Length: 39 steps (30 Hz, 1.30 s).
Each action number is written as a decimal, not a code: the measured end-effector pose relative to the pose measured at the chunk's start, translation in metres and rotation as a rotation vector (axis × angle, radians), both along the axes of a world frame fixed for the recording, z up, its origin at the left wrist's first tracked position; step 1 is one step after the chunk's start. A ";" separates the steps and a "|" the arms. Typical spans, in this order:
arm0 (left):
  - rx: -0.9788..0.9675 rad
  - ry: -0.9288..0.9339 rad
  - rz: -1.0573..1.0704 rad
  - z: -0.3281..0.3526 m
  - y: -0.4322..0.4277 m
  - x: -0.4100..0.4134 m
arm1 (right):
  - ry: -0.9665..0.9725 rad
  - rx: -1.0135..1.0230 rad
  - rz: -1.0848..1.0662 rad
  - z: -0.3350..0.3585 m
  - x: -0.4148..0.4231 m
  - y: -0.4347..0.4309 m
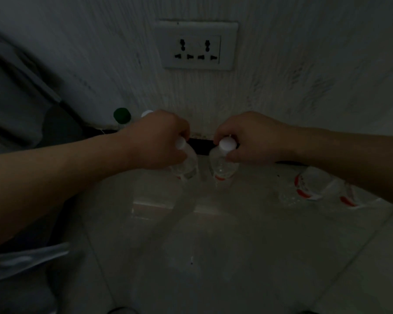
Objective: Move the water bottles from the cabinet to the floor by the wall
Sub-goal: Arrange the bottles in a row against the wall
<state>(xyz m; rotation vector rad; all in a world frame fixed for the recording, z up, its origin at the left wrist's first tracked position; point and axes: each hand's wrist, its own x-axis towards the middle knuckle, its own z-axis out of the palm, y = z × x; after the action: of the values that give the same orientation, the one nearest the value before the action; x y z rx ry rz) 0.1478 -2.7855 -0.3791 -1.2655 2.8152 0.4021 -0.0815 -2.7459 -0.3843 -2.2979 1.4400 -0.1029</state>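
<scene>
The scene is dim. My left hand (159, 139) grips the neck of a clear water bottle (186, 165) with a white cap, tilted a little, at the foot of the wall. My right hand (247, 138) grips the neck of a second clear white-capped bottle (222, 166), which stands upright on the pale floor right beside the first. Under my right forearm, two more clear bottles with red-banded labels (304, 186) lie at the right. A green-capped bottle (122, 114) and another white cap (146, 113) show behind my left hand against the wall.
A white wall socket (196, 45) sits above the bottles on the textured wall. A dark baseboard strip (202, 146) runs along the wall's foot. Grey fabric (14, 105) fills the left side. Glossy pale floor tiles (213, 245) stretch toward me.
</scene>
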 end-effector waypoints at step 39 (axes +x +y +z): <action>-0.004 0.007 0.081 -0.014 0.008 -0.007 | -0.033 -0.039 -0.022 -0.004 0.006 -0.003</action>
<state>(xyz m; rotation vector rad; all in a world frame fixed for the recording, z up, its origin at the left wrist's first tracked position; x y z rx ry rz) 0.1406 -2.7780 -0.3927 -1.3853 2.7793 0.4048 -0.0753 -2.7489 -0.3880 -2.3010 1.4599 -0.1765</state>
